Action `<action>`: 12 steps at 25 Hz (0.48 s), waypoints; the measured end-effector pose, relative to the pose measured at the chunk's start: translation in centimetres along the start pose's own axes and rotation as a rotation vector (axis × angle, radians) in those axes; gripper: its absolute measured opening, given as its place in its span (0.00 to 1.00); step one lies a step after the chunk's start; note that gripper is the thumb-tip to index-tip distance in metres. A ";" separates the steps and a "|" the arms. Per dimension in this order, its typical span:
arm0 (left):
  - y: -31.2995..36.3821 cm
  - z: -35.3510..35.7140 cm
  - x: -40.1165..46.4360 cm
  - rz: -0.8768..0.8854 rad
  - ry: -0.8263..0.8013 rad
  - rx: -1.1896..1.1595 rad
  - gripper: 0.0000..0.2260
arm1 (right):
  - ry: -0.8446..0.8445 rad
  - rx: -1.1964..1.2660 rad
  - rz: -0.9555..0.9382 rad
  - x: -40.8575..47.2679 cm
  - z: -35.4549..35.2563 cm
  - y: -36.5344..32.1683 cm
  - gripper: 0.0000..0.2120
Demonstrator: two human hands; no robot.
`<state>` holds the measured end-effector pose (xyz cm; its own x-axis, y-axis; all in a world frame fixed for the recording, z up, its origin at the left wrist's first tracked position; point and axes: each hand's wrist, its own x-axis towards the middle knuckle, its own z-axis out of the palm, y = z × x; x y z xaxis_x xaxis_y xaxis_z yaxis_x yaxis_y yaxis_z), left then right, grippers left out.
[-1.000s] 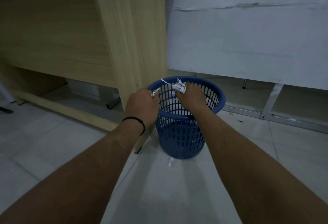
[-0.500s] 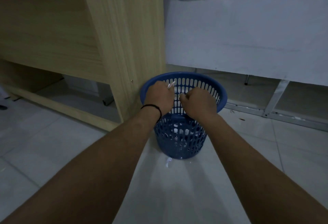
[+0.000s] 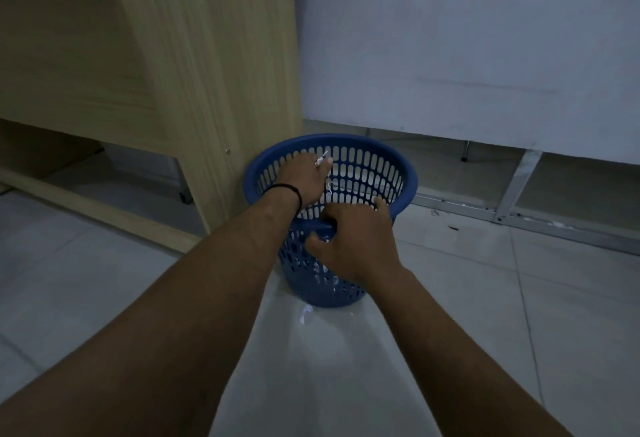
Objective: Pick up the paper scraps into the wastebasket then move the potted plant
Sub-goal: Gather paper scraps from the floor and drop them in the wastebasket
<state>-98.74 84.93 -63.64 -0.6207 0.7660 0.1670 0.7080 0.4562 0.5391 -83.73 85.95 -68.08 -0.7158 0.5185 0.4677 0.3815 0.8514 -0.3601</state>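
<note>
Step in hand: depositing scraps. Left hand point(image 3: 306, 178) over the wastebasket point(image 3: 401, 166), fingers pinching paper scraps point(image 3: 320, 161). Right hand point(image 3: 356, 242) fingers curled on the near rim. Next: release; collect the floor scrap point(image 3: 304, 315).

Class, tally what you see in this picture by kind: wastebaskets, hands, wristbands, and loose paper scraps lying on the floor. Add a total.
Wastebasket: 1
Hands: 2, left hand and right hand
Wristband: 1
Paper scrap on the floor: 1
Total: 5

A round blue plastic wastebasket with slotted walls point(image 3: 367, 173) stands upright on the floor, just beside a wooden panel. Small white paper scraps point(image 3: 322, 160) poke from fingers above its opening; another white scrap point(image 3: 304, 315) lies at its base.
</note>
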 end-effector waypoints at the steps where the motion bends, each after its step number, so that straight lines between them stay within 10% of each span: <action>1: 0.0 0.0 0.3 -0.006 0.006 -0.005 0.21 | 0.010 0.004 -0.007 -0.1 0.1 0.1 0.10; 6: -0.1 -0.3 0.0 -0.112 -0.301 0.085 0.35 | -0.003 -0.054 -0.044 -0.2 0.3 0.5 0.08; 12: -0.5 -1.6 -1.7 -0.016 -0.281 0.155 0.22 | 0.085 -0.070 0.004 -0.6 1.2 -0.2 0.05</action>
<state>-98.60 82.66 -62.89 -0.5303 0.8434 -0.0864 0.7553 0.5163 0.4038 -84.09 85.42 -69.24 -0.6633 0.5245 0.5339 0.4267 0.8511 -0.3060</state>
